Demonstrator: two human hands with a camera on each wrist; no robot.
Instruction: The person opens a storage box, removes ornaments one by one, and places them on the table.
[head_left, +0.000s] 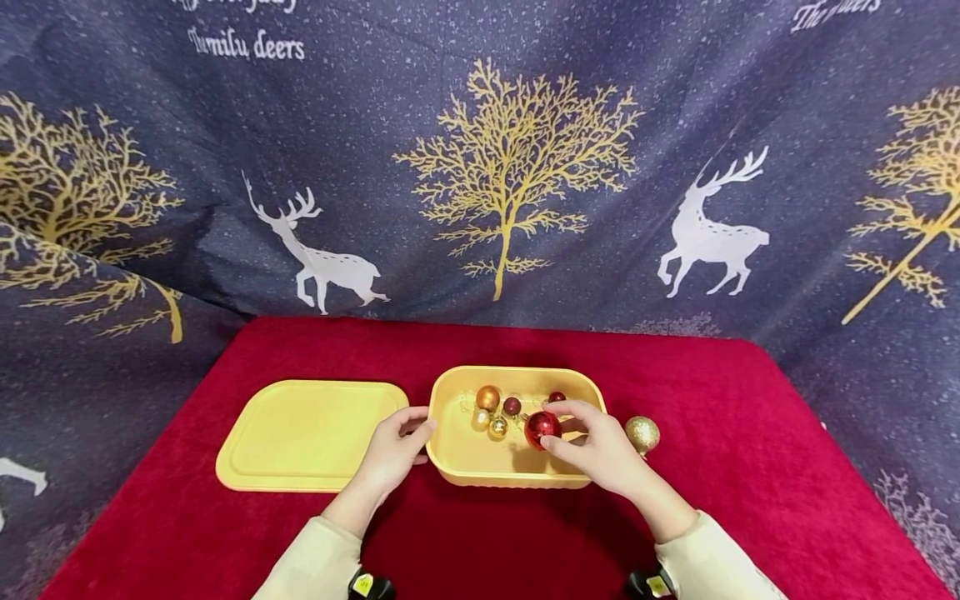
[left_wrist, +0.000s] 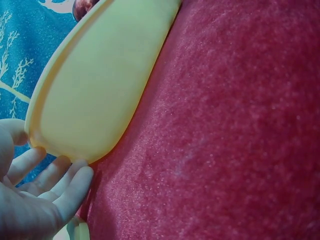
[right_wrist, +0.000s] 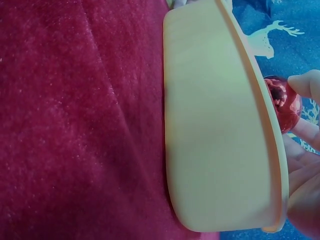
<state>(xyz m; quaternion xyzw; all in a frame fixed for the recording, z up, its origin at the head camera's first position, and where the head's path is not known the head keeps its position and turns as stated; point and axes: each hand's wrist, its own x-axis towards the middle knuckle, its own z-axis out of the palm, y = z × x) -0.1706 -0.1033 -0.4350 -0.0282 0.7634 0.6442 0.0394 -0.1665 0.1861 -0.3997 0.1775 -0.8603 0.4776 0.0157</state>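
Observation:
A shiny red Christmas ball (head_left: 542,429) is pinched between the thumb and fingers of my right hand (head_left: 606,454), over the right part of an open yellow box (head_left: 480,479). The right wrist view shows the red ball (right_wrist: 286,102) just beyond the box's long rim. My left hand (head_left: 393,450) holds the box's left end, thumb at the rim, fingers against the outer wall (left_wrist: 90,100). Inside lie small balls: an orange one (head_left: 487,397), two gold ones (head_left: 498,428), and dark red ones (head_left: 512,406), one (head_left: 557,397) partly hidden behind my right hand.
A flat yellow lid (head_left: 307,433) lies left of the box. To the right of the box, a glittery gold ball (head_left: 642,434) sits on the red tablecloth (head_left: 750,467). A dark blue curtain (head_left: 390,108) with deer and trees hangs behind the table.

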